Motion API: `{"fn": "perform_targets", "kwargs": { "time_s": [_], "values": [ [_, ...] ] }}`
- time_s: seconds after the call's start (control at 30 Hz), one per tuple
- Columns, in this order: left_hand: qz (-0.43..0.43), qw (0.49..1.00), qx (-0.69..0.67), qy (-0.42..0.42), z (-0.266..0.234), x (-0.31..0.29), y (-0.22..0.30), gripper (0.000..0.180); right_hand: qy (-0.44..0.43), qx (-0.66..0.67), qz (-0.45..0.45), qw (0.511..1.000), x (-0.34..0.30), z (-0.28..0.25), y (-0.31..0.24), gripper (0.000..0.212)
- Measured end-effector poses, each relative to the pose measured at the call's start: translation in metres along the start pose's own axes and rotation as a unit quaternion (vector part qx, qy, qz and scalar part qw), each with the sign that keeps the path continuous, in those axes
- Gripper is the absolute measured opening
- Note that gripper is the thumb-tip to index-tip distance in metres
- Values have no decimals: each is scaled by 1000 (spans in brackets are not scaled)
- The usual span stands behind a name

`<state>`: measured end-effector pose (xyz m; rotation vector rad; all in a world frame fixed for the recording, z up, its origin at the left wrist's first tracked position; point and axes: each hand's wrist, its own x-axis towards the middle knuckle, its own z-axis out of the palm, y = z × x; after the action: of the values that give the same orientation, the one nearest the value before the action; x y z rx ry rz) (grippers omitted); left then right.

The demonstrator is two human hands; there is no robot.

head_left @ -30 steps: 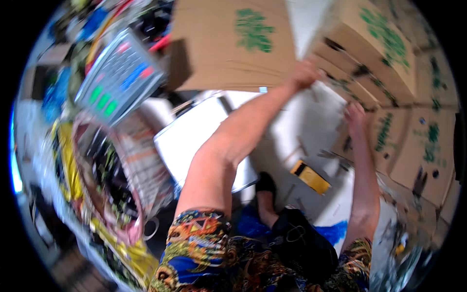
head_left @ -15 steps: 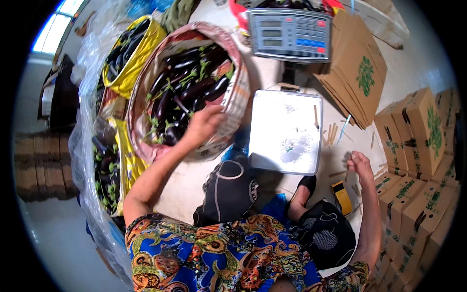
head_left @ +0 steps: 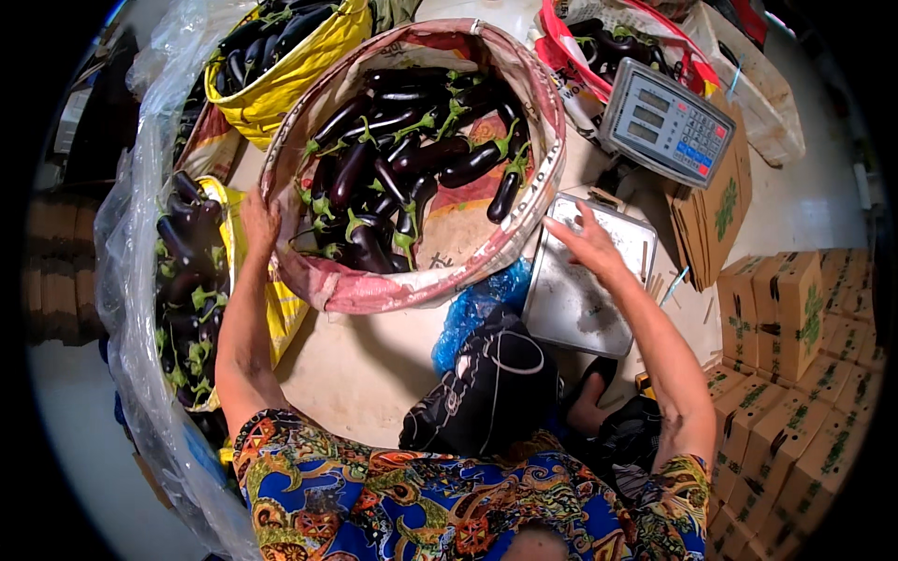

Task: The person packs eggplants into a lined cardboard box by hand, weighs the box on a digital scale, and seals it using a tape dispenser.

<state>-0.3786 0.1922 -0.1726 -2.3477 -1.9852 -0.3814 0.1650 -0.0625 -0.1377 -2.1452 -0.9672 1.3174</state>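
A large round woven sack [head_left: 433,297] with a rolled pink-and-white rim stands in front of me. Dark purple eggplants [head_left: 353,174] with green stems lie loosely inside it, and part of its printed bottom shows. My left hand [head_left: 262,222] is closed over the sack's left rim. Near the right rim, my right hand [head_left: 591,247] is raised above the edge of the scale's metal platform [head_left: 571,297], fingers spread and holding nothing. The scale's grey display head [head_left: 666,123] stands beyond the platform, tilted.
Yellow sacks of eggplants [head_left: 271,103] stand along the left beside clear plastic sheeting [head_left: 140,271]. A red-edged bag of eggplants [head_left: 617,47] is at the back right. Flattened cartons [head_left: 716,210] lean behind the scale; stacked boxes [head_left: 781,318] fill the right. Blue plastic [head_left: 477,309] lies below the sack.
My left hand has gone from inside the sack to its left rim. My right hand has come from beyond the scale's right side to near the sack's right rim. The view has shifted.
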Motion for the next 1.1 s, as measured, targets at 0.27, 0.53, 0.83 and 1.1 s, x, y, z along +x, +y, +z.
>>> {"fn": "perform_targets", "kwargs": {
  "time_s": [0.27,0.53,0.83,1.1],
  "values": [
    [-147,985,-11,-93,36,77,-15,57,39,182,64,980,59,74,19,55],
    [-159,946,-262,-106,7,48,-28,20,91,130,68,985,90,121,59,53],
    [-7,913,-395,-103,-200,-13,182,8,-43,427,-29,903,86,157,76,37],
    [-76,905,-410,-89,-265,-38,200,4,-31,445,29,894,69,180,-8,20]
  ]
}}
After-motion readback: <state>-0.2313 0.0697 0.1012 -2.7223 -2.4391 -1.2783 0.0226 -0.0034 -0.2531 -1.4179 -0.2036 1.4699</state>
